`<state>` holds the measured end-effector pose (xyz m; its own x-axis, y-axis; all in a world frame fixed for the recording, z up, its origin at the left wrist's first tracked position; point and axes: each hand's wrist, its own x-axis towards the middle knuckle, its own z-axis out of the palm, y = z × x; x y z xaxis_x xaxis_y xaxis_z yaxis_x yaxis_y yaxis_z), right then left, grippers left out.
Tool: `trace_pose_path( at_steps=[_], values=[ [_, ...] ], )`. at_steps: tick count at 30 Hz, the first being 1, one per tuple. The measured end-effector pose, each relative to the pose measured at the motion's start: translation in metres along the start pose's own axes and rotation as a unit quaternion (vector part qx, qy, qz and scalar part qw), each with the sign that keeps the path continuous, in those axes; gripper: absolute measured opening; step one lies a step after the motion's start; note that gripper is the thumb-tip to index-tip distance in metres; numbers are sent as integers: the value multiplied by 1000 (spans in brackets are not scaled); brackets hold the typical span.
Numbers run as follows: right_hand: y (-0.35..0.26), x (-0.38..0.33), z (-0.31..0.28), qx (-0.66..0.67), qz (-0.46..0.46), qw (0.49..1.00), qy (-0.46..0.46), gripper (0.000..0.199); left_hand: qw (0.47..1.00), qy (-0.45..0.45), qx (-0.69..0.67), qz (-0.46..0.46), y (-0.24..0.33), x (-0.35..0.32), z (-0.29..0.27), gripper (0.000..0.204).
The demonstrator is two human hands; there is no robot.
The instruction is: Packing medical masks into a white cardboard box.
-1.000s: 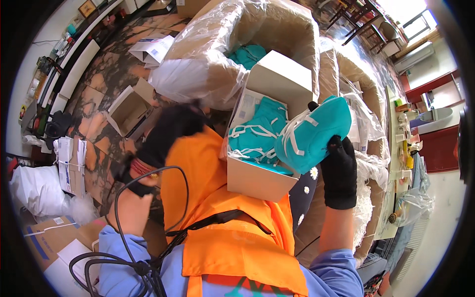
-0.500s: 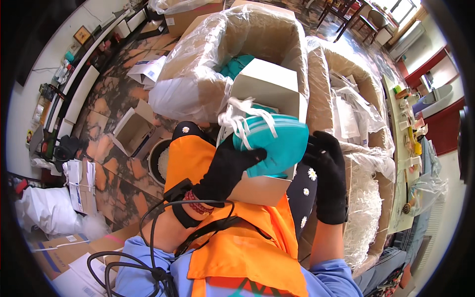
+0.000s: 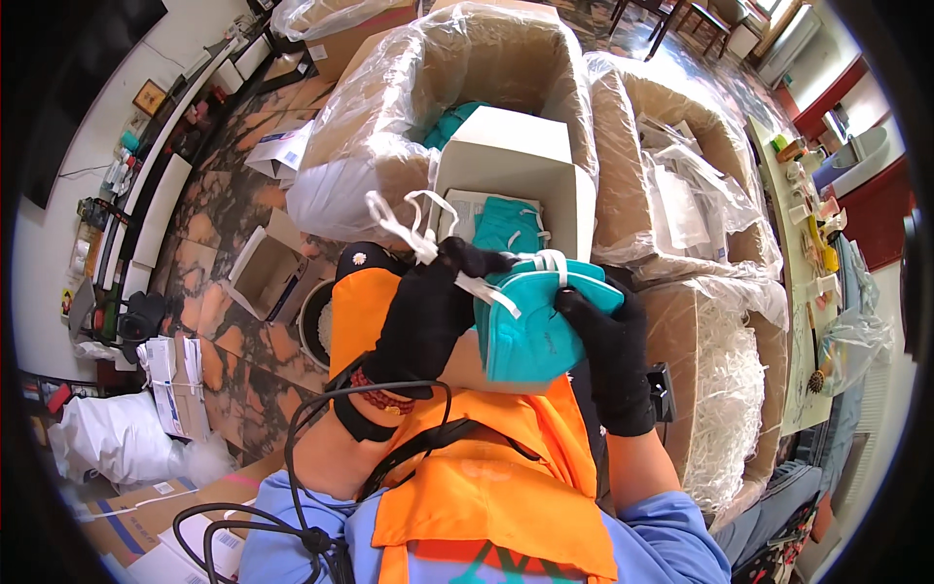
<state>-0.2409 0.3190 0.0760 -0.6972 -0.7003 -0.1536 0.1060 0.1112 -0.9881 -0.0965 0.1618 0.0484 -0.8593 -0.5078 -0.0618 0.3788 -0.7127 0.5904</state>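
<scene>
A stack of teal face masks (image 3: 533, 341) with white elastic straps is held in front of me, above my lap. My right hand (image 3: 613, 355), in a black glove, grips the stack from the right, its thumb across the front. At the left edge of the stack, my black-gloved left hand (image 3: 420, 316) pinches the white straps (image 3: 407, 232), and loose loops of them stand up past its fingers. Just beyond both hands stands an open white carton (image 3: 564, 187), where more teal masks (image 3: 508, 224) lie inside.
A large plastic-lined box (image 3: 370, 127) with some teal items (image 3: 455, 122) stands beyond the carton. Right of it are a lined box of flat packets (image 3: 671, 209) and one of white shreds (image 3: 725, 389). An open small carton (image 3: 268, 273) lies on the left floor, beside a round bin (image 3: 313, 326).
The right hand has come in and taken hold of the mask stack. My left hand has shifted from the stack's body to its straps. The stack has moved slightly lower, uncovering the masks in the carton.
</scene>
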Motion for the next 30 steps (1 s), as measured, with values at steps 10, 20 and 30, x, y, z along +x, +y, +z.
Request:
trace_pose_path(
  at_steps=[10,20,30],
  values=[
    [10,-4,7,-8,-98,990,97,25,994,107,-5,-27,-18,-4,15,26],
    [-4,3,-31,84,-139,976,143,17,852,-105,428,-282,45,-51,-23,20],
    [-16,-16,-21,17,-135,989,51,23,772,-60,632,44,81,-17,56,26]
  ],
)
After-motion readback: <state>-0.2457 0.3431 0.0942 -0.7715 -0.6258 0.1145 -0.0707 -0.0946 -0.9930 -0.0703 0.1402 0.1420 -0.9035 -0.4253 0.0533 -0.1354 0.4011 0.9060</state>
